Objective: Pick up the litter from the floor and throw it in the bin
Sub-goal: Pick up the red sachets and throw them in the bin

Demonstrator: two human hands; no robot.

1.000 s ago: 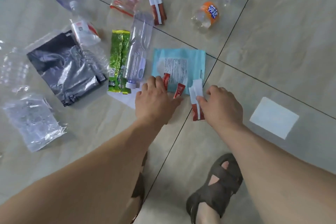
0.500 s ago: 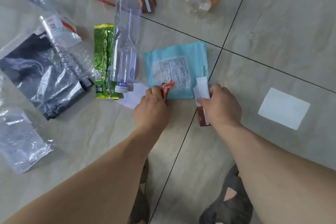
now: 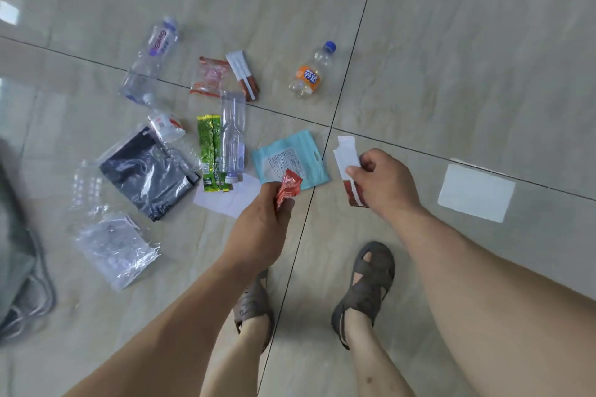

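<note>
My left hand (image 3: 263,222) is closed on small crumpled red sachets (image 3: 288,188), lifted off the tiled floor. My right hand (image 3: 383,182) pinches a white and brown-red stick packet (image 3: 348,159), also raised. Just beyond the hands a light-blue pouch (image 3: 301,155) lies flat. More litter is spread to the left and behind: a green wrapper (image 3: 209,151), a clear bottle (image 3: 232,138), a black bag in clear plastic (image 3: 146,172), a white paper slip (image 3: 229,198). No bin is in view.
Farther off lie an orange-label bottle (image 3: 309,76), a purple-label water bottle (image 3: 154,55), a red-edged clear wrapper (image 3: 209,76), another stick packet (image 3: 243,74), a crushed bottle (image 3: 166,126) and clear plastic bags (image 3: 116,248). A white card (image 3: 475,192) is at right. My sandalled feet (image 3: 367,287) stand below.
Both hands have risen from the floor with their pieces: the left gathered the red sachets, the right lifted the stick packet. The view pulled back and up, showing more litter.
</note>
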